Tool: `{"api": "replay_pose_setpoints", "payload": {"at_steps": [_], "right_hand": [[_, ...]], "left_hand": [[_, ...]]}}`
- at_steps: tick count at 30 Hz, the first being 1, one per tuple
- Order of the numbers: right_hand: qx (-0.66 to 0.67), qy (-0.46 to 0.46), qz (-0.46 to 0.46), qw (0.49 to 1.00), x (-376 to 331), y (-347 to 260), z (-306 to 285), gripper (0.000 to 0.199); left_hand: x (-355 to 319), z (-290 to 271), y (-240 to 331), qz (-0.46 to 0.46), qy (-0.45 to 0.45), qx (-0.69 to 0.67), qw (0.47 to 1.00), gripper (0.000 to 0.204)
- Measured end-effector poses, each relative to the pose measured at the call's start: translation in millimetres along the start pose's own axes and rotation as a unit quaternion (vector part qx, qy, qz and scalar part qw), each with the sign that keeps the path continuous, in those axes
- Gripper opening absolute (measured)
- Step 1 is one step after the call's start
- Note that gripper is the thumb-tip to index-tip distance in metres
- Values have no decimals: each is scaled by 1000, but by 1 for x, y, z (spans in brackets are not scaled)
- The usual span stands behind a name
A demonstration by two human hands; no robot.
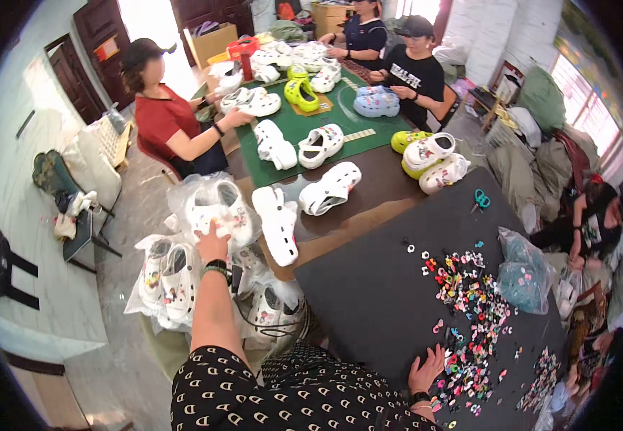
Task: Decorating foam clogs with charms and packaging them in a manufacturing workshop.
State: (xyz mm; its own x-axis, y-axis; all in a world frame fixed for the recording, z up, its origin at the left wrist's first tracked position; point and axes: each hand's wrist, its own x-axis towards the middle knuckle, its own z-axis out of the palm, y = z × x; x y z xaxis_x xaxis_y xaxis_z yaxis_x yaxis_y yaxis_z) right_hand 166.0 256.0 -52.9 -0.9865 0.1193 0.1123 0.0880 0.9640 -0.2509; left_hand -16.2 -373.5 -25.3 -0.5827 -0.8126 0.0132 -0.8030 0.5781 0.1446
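Observation:
My left hand (213, 244) reaches out to a pair of white clogs (226, 208) with small charms, wrapped in clear plastic, on top of a pile left of the table. Its fingers are spread and touch the nearer part of that pair. Below them lie more bagged white clogs (178, 276). My right hand (426, 370) rests on the black tabletop (369, 294), fingers stretched out, at the edge of a heap of small colourful shoe charms (473, 309). Beside the pile, two white clogs (277, 226) lie on the brown part of the table.
Teal scissors (481, 200) and a clear bag of teal pieces (523, 276) lie on the black tabletop. More clogs stand on the green mat (261, 172). A co-worker in red (171, 118) holds a white clog; others sit at the far end and right.

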Motion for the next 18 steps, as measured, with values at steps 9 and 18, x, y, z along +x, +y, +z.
{"api": "replay_pose_setpoints", "payload": {"at_steps": [9,18], "right_hand": [[23,14,-5,1000,4,-7,0,41],[24,20,-24,999,-1,2,2,40]], "left_hand": [[41,-2,-61,14,252,-397,882,23],[2,-143,-7,102,347,-529,767,20]]}}
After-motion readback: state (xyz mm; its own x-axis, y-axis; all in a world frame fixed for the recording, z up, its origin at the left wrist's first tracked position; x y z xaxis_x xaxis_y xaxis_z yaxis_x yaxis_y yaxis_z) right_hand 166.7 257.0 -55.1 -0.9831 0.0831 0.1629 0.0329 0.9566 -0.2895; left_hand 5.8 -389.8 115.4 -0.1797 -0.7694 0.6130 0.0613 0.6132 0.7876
